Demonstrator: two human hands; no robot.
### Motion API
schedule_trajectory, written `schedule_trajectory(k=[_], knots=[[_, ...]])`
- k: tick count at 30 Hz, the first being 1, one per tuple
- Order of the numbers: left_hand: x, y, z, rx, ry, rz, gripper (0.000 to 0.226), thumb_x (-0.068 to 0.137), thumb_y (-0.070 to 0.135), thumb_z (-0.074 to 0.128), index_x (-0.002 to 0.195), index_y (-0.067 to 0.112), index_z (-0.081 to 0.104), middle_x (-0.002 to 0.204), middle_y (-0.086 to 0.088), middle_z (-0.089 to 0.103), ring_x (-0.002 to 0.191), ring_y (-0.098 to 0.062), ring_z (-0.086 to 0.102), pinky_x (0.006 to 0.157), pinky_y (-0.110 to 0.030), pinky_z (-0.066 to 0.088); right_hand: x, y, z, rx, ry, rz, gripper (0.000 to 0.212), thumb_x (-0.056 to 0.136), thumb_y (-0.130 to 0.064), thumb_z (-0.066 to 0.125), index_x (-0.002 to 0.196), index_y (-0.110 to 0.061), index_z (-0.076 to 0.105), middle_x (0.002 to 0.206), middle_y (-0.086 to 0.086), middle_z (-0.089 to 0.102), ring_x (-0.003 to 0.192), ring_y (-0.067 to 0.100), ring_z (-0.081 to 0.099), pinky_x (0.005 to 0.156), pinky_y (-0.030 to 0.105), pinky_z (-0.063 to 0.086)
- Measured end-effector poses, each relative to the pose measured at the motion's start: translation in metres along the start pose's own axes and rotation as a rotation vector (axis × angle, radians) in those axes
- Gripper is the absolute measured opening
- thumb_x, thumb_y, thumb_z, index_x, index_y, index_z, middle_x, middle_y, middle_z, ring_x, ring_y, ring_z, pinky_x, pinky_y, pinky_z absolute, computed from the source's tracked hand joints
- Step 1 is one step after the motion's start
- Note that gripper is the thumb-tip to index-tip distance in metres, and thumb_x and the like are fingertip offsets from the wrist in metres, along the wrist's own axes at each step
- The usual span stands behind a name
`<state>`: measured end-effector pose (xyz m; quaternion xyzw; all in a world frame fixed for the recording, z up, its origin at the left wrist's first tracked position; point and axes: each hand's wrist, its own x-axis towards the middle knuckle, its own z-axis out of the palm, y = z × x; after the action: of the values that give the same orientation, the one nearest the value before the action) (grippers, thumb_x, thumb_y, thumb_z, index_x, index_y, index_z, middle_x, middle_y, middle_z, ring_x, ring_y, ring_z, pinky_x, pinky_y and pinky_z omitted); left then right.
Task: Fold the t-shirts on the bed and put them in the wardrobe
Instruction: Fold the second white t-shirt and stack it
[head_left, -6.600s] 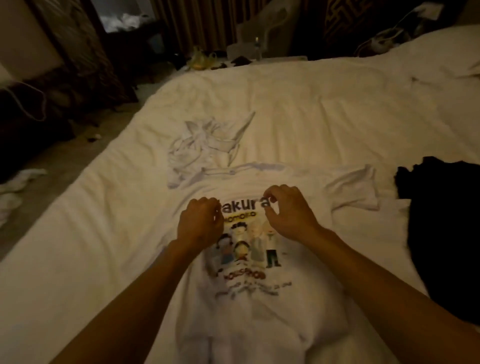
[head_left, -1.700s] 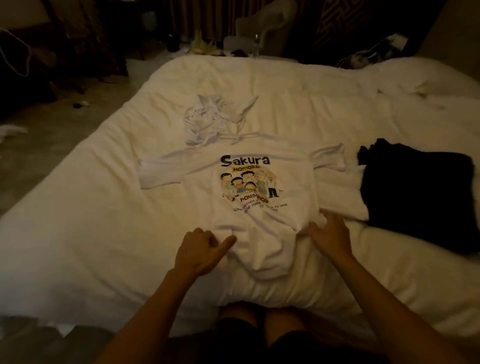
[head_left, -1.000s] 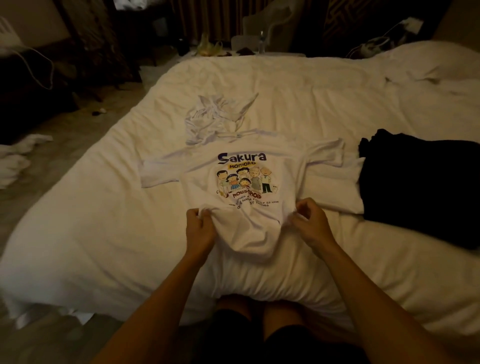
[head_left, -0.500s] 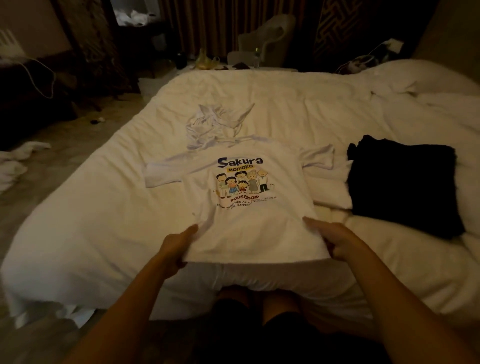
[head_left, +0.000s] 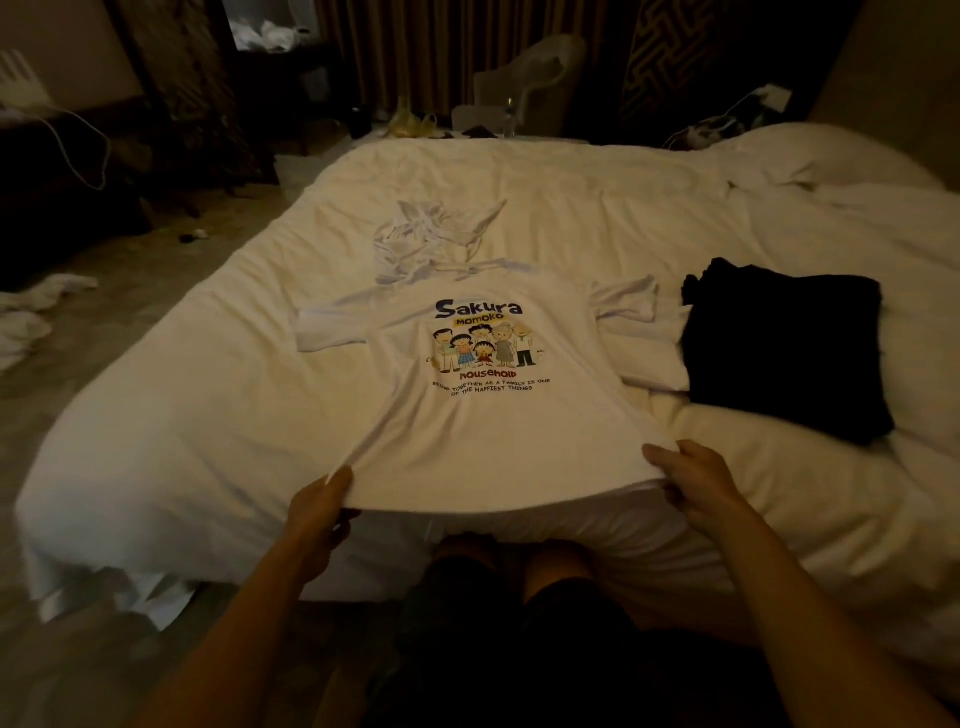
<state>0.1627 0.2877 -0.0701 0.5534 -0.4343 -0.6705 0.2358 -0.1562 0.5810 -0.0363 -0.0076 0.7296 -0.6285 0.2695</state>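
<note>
At the bed's (head_left: 156, 415) near edge, we stretch a white tee (head_left: 498, 431) flat.
Our left hand (head_left: 317, 512) and right hand (head_left: 693, 480) each pinch a hem corner.

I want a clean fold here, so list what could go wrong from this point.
The left hand and right hand grip the printed t-shirt by its hem at the edge of the bed; more pull may slide it off. Its collar lies against the crumpled white garment, which might get caught in the fold.

A white printed t-shirt (head_left: 498, 431) lies spread face-up on the bed (head_left: 208, 415); a crumpled white garment (head_left: 426, 236) lies beyond its collar, and a folded black garment (head_left: 779, 348) beside it.
</note>
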Motion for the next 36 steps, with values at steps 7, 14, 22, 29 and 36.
schedule_trajectory(k=[7, 14, 22, 29, 36], knots=[[-0.014, -0.013, -0.013, 0.042, 0.147, 0.202, 0.014, 0.099, 0.019, 0.060, 0.105, 0.007, 0.063, 0.083, -0.009, 0.060, 0.073, -0.022, 0.056, 0.065, -0.030, 0.050, -0.004, 0.019, -0.017, 0.024, 0.167, -0.066, 0.006, 0.092, -0.021, 0.069, 0.089, -0.016, 0.069, 0.101, 0.017, 0.069, 0.084, 0.030, 0.063, 0.076, 0.041, 0.055], [-0.022, -0.017, -0.016, -0.002, 0.134, 0.195, 0.007, 0.095, 0.008, 0.062, 0.094, 0.002, 0.065, 0.082, -0.014, 0.061, 0.072, -0.024, 0.059, 0.066, -0.033, 0.050, -0.015, 0.023, -0.022, -0.142, 0.296, -0.257, 0.020, 0.089, -0.011, 0.064, 0.105, -0.023, 0.064, 0.092, 0.009, 0.068, 0.083, 0.032, 0.066, 0.078, 0.048, 0.059], [-0.030, -0.033, -0.027, 0.133, 0.130, 0.358, 0.033, 0.091, 0.006, 0.066, 0.121, 0.018, 0.058, 0.093, -0.015, 0.063, 0.078, -0.025, 0.064, 0.064, -0.031, 0.052, -0.022, 0.040, -0.028, -0.355, 0.270, -0.364, 0.011, 0.092, -0.015, 0.064, 0.089, -0.025, 0.069, 0.097, 0.006, 0.068, 0.096, 0.029, 0.064, 0.087, 0.051, 0.056], [-0.029, -0.028, -0.030, 0.244, 0.095, 0.484, 0.014, 0.094, 0.003, 0.062, 0.105, 0.004, 0.070, 0.097, -0.018, 0.068, 0.075, -0.021, 0.063, 0.064, -0.027, 0.052, -0.020, 0.036, -0.039, -0.372, 0.259, -0.382, 0.007, 0.087, -0.022, 0.071, 0.088, -0.029, 0.070, 0.086, 0.005, 0.072, 0.084, 0.026, 0.068, 0.083, 0.048, 0.058], [-0.019, -0.039, -0.039, 0.313, 0.121, 0.473, 0.020, 0.081, 0.009, 0.077, 0.101, 0.013, 0.074, 0.096, -0.010, 0.071, 0.090, -0.026, 0.067, 0.085, -0.039, 0.055, -0.024, 0.044, -0.049, -0.365, 0.255, -0.375, 0.010, 0.086, -0.022, 0.074, 0.087, -0.031, 0.070, 0.085, 0.002, 0.072, 0.083, 0.026, 0.069, 0.081, 0.044, 0.059]])
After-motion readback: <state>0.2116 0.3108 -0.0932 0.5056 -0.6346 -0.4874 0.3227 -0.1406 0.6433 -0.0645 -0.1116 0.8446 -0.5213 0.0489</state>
